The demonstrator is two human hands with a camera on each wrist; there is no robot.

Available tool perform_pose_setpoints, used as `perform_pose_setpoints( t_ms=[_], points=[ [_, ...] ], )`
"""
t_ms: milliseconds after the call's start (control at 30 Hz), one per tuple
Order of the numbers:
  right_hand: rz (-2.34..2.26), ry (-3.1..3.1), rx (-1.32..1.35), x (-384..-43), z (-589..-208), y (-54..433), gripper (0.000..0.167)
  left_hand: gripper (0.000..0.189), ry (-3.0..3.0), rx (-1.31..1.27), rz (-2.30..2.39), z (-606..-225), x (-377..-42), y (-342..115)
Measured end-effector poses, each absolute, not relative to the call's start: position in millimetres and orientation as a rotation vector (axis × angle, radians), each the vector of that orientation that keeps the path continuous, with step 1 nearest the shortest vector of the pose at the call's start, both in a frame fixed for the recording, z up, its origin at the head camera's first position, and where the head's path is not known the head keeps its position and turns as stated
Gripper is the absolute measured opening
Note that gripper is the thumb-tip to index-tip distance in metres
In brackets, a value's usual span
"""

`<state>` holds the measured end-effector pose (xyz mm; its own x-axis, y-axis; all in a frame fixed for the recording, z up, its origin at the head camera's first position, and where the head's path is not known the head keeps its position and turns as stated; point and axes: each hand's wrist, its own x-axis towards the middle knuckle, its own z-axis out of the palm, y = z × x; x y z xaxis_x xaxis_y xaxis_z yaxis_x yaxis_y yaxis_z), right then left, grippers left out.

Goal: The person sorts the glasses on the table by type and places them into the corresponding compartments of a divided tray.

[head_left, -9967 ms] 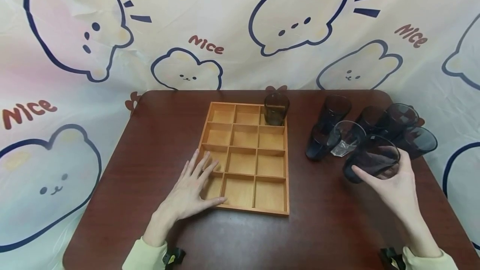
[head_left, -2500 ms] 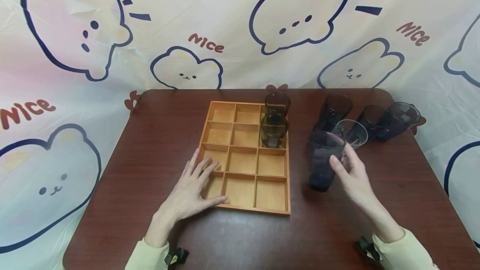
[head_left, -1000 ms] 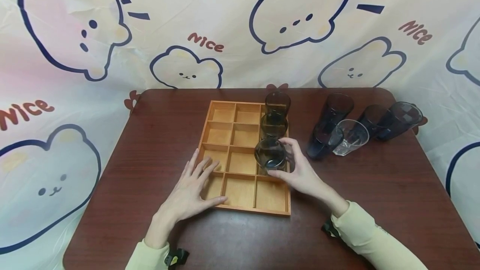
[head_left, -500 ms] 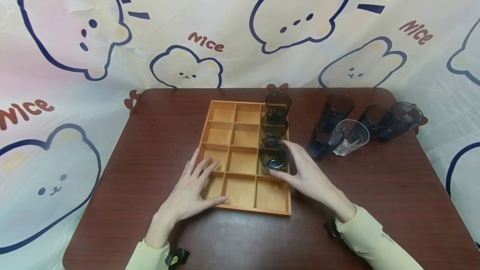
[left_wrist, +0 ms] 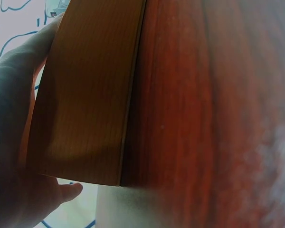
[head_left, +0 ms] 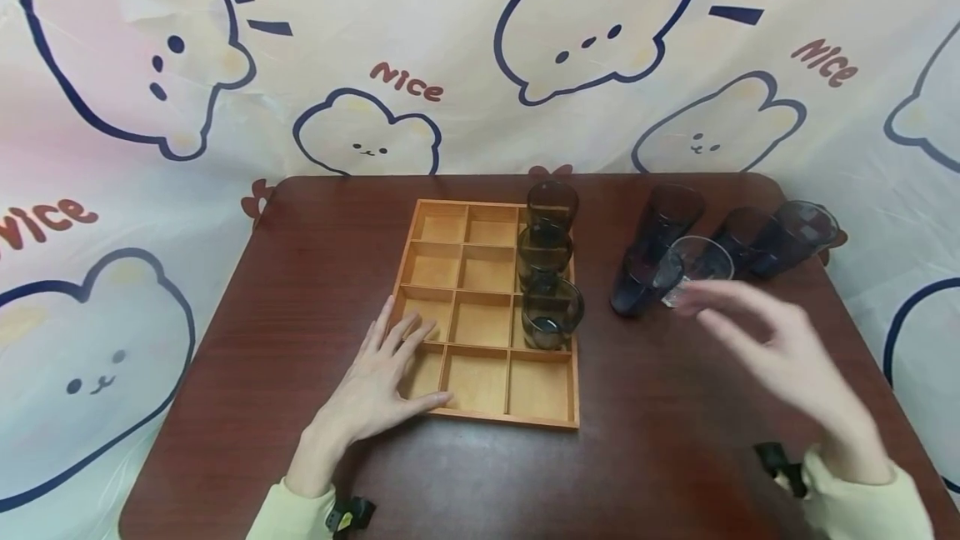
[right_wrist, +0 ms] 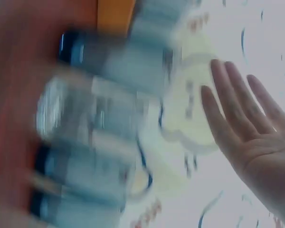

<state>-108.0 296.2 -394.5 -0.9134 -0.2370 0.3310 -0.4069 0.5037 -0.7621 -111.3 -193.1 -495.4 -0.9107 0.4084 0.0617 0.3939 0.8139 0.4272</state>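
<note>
A wooden compartment tray (head_left: 480, 423) lies on the table. My left hand (head_left: 371, 382) rests spread over its near left corner, fingers reaching across the left compartments. Three dark drinking glasses stand upright in the tray's right column: a far glass (head_left: 552, 202), a middle glass (head_left: 544, 255) and a nearer glass (head_left: 552, 315). Off to the right, my right hand (head_left: 787, 357) hangs in the air, holding nothing, its fingers extended in the right wrist view. Just beyond its fingertips are a clear glass (head_left: 705, 261) and a dark blue glass (head_left: 637, 286).
More dark glasses stand at the table's back right: a tall glass (head_left: 670, 215), another glass (head_left: 742, 232) and a tilted-looking glass (head_left: 797, 236). A printed cloth (head_left: 480, 132) hangs behind the dark brown table (head_left: 322, 257).
My right hand took a dark glass from the right group, set it in the third compartment of the right column, let go and moved back right. My left hand stayed on the tray.
</note>
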Motion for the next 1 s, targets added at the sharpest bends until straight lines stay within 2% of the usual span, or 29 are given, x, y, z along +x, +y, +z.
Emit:
perform_pose_setpoints(
  t_ms=[133,300,400,667,1000],
  points=[
    [1.652,-2.251,0.436,-120,-385,342,0.029,0.106,2.958,0.650,0.669,-495,-112,-195],
    [1.785,-1.825,0.454,-148,-389,381,0.031,0.105,2.956,0.657,0.666,-496,-112,-196],
    [1.758,-1.757,0.333,-163,-397,398,0.039,0.105,2.957,0.657,0.673,-496,-112,-196],
    [1.815,-1.786,-0.315,-183,-434,436,0.074,0.100,2.947,0.691,0.675,-496,-113,-191],
    [2.036,-1.930,-0.409,-197,-470,468,0.094,0.099,2.969,0.735,0.652,-494,-115,-189]
  ],
)
